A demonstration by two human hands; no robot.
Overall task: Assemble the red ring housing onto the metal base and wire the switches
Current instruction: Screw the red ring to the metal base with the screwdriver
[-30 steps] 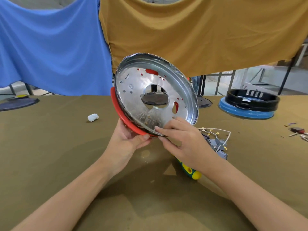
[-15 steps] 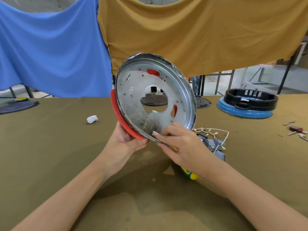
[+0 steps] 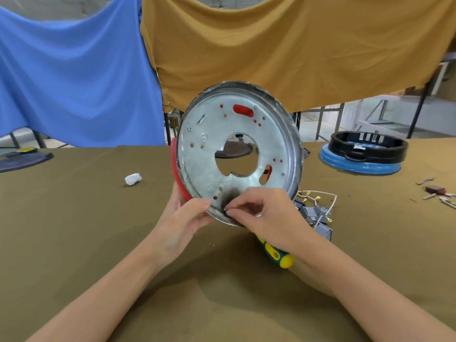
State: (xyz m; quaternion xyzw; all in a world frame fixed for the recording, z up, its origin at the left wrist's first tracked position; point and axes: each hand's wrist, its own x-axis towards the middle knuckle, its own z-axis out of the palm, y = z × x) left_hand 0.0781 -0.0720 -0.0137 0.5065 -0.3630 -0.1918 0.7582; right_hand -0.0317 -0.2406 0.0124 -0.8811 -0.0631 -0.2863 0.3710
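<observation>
A round metal base with a big centre hole stands on edge above the table, its flat face toward me. The red ring housing sits behind it, showing only as a red edge at the left and through small holes. My left hand grips the lower left rim of both parts. My right hand has its fingertips curled against the lower rim at a dark smudge; what they pinch is too small to tell. Grey switches with white wires lie on the table just right of my right hand.
A green and yellow screwdriver handle lies under my right wrist. A black ring on a blue disc stands at the back right, small loose parts at the far right, a white wad at the left, a dark plate at the far left.
The base and ring have turned more upright and square to me. My right hand's fingers have curled from lying flat on the rim to pinching at its lower edge.
</observation>
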